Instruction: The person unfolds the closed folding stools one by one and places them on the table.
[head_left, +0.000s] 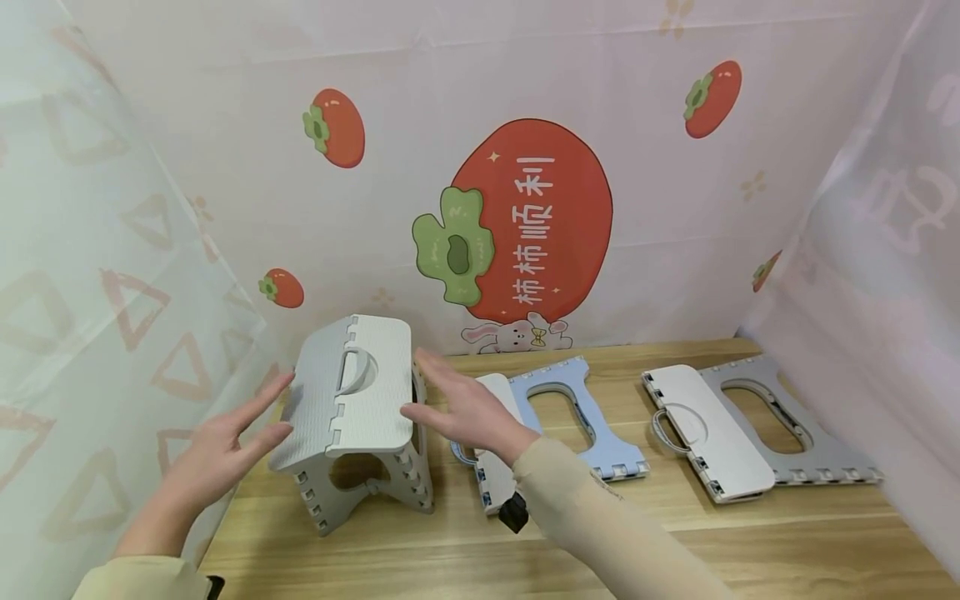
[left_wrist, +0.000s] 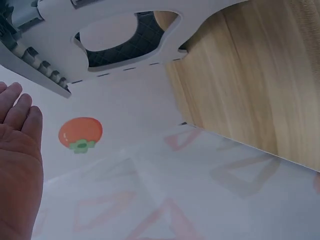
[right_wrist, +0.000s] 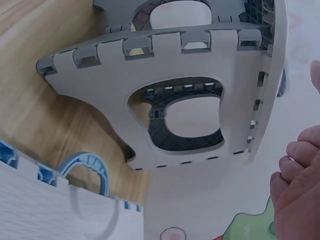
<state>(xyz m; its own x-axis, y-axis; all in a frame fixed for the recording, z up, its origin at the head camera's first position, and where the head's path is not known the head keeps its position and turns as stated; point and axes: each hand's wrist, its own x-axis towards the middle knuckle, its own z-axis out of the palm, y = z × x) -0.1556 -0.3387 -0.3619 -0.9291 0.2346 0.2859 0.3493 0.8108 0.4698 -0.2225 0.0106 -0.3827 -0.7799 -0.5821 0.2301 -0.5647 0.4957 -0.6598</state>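
Observation:
A grey-and-white folding step stool (head_left: 378,375) stands on its spread legs at the left of the table, its two-panel top bent along the middle seam, the left panel sloping down. A loop handle (head_left: 356,371) lies at that seam. My left hand (head_left: 221,454) is at the left panel's edge, fingers extended; in the left wrist view its palm (left_wrist: 20,165) shows beside the stool's underside. On the other side, my right hand (head_left: 472,408) has its straight fingers close to the right panel's edge. Neither hand grips anything.
A blue-and-white folded stool (head_left: 611,442) lies flat right of the standing one, partly under my right forearm. Farther right lies a grey-and-white folded stool (head_left: 708,437). Printed cloth walls (head_left: 660,233) enclose the wooden table (head_left: 420,558) at the back and sides.

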